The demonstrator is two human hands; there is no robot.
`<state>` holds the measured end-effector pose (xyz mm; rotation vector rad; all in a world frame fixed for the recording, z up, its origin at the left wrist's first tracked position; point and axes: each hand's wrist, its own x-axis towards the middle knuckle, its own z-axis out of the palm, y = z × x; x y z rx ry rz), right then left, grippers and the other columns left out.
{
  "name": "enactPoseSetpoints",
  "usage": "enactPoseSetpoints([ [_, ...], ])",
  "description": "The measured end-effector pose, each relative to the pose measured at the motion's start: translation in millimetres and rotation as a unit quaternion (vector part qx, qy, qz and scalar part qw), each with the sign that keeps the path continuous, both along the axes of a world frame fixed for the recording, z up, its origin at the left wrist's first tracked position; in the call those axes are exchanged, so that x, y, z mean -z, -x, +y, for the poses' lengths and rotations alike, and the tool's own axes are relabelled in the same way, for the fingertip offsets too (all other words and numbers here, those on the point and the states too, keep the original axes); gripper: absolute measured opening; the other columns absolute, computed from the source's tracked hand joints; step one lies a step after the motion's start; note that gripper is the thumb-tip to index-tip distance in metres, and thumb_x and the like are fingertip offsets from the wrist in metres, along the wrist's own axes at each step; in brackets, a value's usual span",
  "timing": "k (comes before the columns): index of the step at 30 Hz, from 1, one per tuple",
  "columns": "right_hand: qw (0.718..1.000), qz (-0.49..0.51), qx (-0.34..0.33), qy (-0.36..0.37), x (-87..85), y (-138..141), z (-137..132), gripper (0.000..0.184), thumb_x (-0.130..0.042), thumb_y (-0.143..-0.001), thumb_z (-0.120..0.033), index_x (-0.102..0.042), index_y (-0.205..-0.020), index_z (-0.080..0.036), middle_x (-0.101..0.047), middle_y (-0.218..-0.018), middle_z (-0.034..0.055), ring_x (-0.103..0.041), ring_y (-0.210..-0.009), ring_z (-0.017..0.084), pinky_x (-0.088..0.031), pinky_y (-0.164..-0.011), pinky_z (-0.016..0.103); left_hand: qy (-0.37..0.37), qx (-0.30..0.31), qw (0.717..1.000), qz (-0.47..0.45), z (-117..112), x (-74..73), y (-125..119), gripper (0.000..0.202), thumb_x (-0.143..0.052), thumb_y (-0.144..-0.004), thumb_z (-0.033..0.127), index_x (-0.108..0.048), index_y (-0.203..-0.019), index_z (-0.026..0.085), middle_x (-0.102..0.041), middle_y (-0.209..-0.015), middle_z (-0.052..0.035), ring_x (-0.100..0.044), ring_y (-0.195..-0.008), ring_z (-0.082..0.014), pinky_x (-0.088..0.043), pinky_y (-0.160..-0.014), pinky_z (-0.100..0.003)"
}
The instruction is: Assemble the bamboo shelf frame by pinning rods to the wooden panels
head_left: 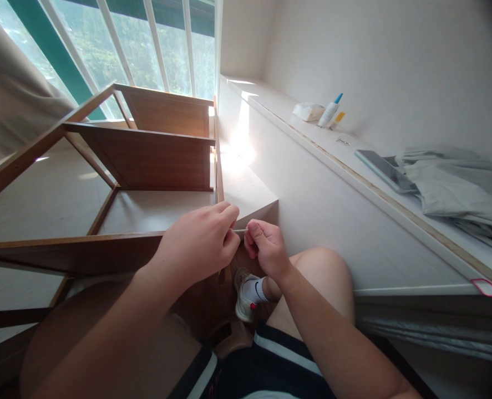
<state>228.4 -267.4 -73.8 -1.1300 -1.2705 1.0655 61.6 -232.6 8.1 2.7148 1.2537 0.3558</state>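
Observation:
Between my two hands stretches a thin, pale piece like a short stick or thread (241, 230); its exact kind is too small to make out. My left hand (206, 235) has its fingers curled closed around one end, over the near corner of a brown wooden shelf unit (162, 158). With thumb and forefinger, my right hand (267, 244) pinches the other end. The unit has several dark wooden panels and slim posts, and its edge passes just beside my left hand.
A long white ledge (320, 172) runs along the right, bearing a white packet (308, 111), a blue-capped tube (330, 112), a tablet-like device (385, 170) and folded grey cloth (457, 188). Behind the unit is a barred window (166, 50). My shoe (243, 296) stands on the floor below.

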Motion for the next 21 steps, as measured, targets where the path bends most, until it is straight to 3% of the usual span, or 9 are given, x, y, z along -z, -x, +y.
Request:
enactPoseSetpoints([
  [12,1.0,-0.017,0.003,-0.023,4.4,-2,2,0.047,-0.048,-0.099,-0.05,-0.046,-0.062,-0.021,-0.046,-0.047,-0.0043,-0.039,-0.045,0.011,-0.028,-0.047,0.026,-0.005,-0.001,1.0,0.0,-1,1.4,1,0.009,-0.04,-0.088,0.025,-0.041,-0.08,0.024,-0.055,-0.083,-0.0002,-0.052,-0.072,-0.0188,-0.024,-0.056,-0.033],
  [21,0.99,-0.079,0.007,-0.116,11.5,-5,6,0.042,-0.046,-0.1,-0.047,-0.05,-0.067,-0.021,-0.048,-0.058,-0.0031,-0.042,-0.053,0.012,-0.034,-0.054,0.027,-0.006,-0.002,1.0,-0.002,-1,2.2,1,0.009,-0.041,-0.088,0.025,-0.042,-0.08,0.024,-0.055,-0.083,-0.0006,-0.051,-0.072,-0.0191,-0.023,-0.056,-0.033],
])
